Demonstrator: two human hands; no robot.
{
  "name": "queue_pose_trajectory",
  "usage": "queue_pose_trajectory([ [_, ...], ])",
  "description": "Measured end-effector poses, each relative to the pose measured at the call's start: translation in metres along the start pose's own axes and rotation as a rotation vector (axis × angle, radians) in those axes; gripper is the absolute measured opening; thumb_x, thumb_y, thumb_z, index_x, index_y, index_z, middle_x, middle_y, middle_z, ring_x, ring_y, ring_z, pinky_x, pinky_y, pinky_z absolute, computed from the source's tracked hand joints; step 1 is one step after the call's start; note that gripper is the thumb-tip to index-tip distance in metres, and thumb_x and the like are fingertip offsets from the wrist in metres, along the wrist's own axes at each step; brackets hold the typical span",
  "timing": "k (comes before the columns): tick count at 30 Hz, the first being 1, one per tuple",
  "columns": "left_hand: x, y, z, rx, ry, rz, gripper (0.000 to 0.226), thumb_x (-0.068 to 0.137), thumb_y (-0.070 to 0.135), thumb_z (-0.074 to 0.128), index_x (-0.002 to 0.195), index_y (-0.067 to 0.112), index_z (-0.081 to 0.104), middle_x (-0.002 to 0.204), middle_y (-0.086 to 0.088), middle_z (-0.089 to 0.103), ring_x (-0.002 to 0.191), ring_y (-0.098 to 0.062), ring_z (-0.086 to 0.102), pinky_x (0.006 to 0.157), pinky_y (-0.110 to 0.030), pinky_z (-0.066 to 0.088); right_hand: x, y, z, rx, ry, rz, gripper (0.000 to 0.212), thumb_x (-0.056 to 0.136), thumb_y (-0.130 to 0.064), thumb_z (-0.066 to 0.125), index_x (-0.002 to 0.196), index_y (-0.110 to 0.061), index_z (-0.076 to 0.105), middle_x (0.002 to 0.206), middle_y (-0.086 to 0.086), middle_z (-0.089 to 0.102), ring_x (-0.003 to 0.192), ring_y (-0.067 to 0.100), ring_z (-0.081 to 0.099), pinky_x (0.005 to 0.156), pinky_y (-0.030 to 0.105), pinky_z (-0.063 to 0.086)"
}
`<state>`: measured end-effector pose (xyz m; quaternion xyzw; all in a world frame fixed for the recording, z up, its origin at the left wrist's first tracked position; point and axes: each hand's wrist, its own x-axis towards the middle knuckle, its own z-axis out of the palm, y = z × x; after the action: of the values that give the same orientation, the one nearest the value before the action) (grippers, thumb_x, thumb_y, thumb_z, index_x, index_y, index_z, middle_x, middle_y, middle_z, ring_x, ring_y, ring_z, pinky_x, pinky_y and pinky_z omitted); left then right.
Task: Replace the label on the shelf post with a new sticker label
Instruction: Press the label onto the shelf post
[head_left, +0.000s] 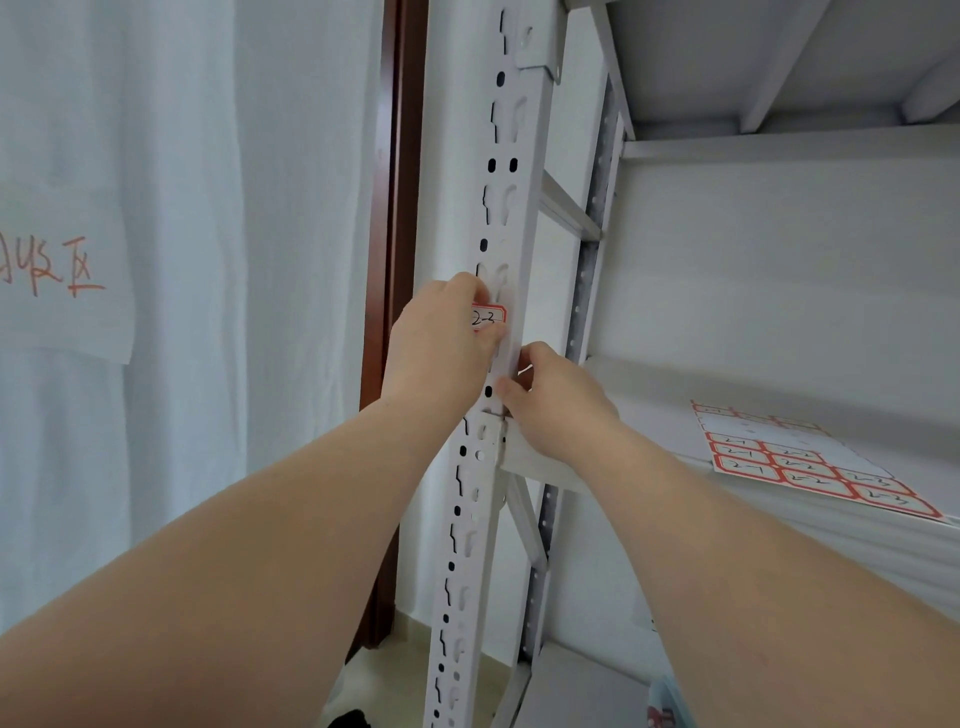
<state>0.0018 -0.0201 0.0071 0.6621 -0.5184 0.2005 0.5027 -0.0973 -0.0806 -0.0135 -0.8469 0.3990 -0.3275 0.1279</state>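
Note:
A white perforated shelf post runs up the middle of the head view. A red-bordered sticker label with handwritten "2-3" lies on the post's face. My left hand wraps the post from the left, with its fingers at the label's left edge and just below it. My right hand sits lower on the post's right edge, fingertips pinched against it just above the shelf joint. What the right fingers pinch is too small to tell. A sheet of red-bordered sticker labels lies on the shelf to the right.
The white metal shelf board carries the sticker sheet, and another shelf is above. A white curtain with red writing hangs at left, beside a brown door frame. Floor tiles show at the bottom.

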Motion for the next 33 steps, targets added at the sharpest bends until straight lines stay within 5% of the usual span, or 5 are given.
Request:
queue_pose_trajectory([
  [5,-0.001,0.004,0.001,0.084,-0.009,0.015,0.019,0.093,0.021,0.051,0.11,0.014,0.053,0.106,-0.005,0.056,0.083,-0.018,0.045,0.071,-0.026,0.034,0.0,-0.001,0.0,-0.02,0.007,-0.003,0.024,0.092,-0.037,0.043,0.108,-0.02,0.049,0.104,-0.004,0.064,0.096,0.023,0.058,0.077,0.035,0.046],
  [9,-0.003,0.007,0.001,0.174,-0.007,0.055,0.021,0.097,0.023,0.042,0.106,0.009,0.054,0.108,-0.008,0.054,0.087,-0.024,0.054,0.068,-0.028,0.037,-0.001,-0.001,0.0,-0.041,0.01,-0.005,0.024,0.093,-0.037,0.042,0.108,-0.02,0.049,0.103,-0.005,0.064,0.095,0.022,0.058,0.075,0.034,0.046],
  [14,-0.003,0.011,-0.001,0.217,-0.042,0.072,0.025,0.096,0.021,0.04,0.111,0.008,0.055,0.118,-0.013,0.053,0.102,-0.029,0.054,0.075,-0.029,0.037,-0.001,-0.001,0.001,-0.035,0.011,-0.01,0.023,0.093,-0.037,0.042,0.106,-0.02,0.049,0.101,-0.005,0.064,0.092,0.022,0.056,0.073,0.033,0.044],
  [33,-0.001,0.015,0.0,0.179,-0.019,0.043,0.025,0.096,0.022,0.041,0.107,0.007,0.057,0.123,-0.015,0.051,0.106,-0.03,0.051,0.075,-0.026,0.031,-0.001,0.0,0.0,-0.008,0.003,-0.007,0.025,0.093,-0.04,0.043,0.109,-0.022,0.049,0.094,-0.012,0.06,0.095,0.019,0.057,0.076,0.034,0.046],
])
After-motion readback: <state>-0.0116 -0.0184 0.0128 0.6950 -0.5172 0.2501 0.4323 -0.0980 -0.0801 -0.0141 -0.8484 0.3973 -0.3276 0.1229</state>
